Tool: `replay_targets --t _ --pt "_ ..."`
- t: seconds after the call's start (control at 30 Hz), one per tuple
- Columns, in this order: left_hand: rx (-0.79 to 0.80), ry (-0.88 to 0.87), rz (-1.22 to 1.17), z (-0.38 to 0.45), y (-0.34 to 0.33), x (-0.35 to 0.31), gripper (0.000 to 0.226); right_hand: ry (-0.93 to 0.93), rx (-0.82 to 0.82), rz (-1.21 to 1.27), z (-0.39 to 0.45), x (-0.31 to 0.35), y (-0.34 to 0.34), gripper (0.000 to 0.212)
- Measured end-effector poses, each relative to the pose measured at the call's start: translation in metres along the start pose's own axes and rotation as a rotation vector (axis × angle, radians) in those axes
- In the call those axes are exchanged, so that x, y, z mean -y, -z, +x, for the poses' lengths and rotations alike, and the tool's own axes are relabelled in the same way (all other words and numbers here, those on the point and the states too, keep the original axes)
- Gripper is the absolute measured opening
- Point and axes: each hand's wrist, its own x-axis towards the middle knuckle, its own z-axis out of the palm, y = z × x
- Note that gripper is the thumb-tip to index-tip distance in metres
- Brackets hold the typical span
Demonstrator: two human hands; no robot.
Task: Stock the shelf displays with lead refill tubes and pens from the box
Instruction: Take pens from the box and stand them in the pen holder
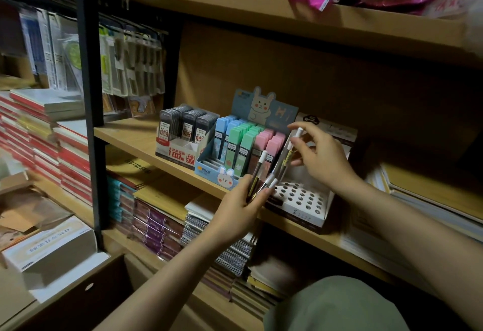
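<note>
— Gripped in your left hand (241, 206) is a bundle of pens (262, 176), fingers curled round their lower ends, white caps fanning up and to the right.

— And my right?

— Your right hand (322, 159) pinches a single white-capped pen (292, 145) between thumb and fingertips, tilted, cap uppermost, over the white display tray (311, 211).

— Where is that tray?

— On the middle wooden shelf (130, 136), at the right end of a row of three displays. Its top is a grid of round holes; the ones you can see hold nothing. Your left hand's bundle is just beside its front left corner.

— The refills?

— Just left of it, a blue rabbit-printed display (222, 174) holds blue, green and pink lead refill tubes (245, 142) standing upright. Further left, a red-and-white box (177, 151) holds dark grey lead cases (187, 124), marked HB 0.7.

— The box I'm stocking from?

— A brown cardboard carton (86, 302) sits at lower left; its contents are too dark to tell.
</note>
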Motion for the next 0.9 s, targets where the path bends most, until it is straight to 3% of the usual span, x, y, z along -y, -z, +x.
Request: replay_targets --t 0.07,0.23,0.33,0.53,0.67,0.9 --pt "0.024 0.005 0.007 -0.001 0.0 -0.002 0.021 0.014 0.012 0.016 -0.001 0.001 0.0 0.029" --pt "0.038 0.069 -0.045 0.002 0.001 -0.005 0.03 0.092 -0.135 -0.12 -0.006 0.001 0.003 0.021" --pt "0.041 0.088 -0.07 0.003 0.001 -0.006 0.032 0.087 -0.193 -0.151 -0.006 0.003 0.001 0.028" --pt "0.061 0.126 -0.155 0.003 0.001 -0.006 0.024 0.003 -0.14 -0.146 -0.012 0.003 -0.013 0.034" --pt "0.062 0.076 -0.278 0.003 0.004 -0.01 0.013 0.086 -0.249 -0.168 -0.019 0.014 -0.005 0.034" --pt "0.175 -0.006 -0.366 0.003 0.005 -0.019 0.009 0.067 0.058 0.028 -0.027 0.047 -0.017 0.034"
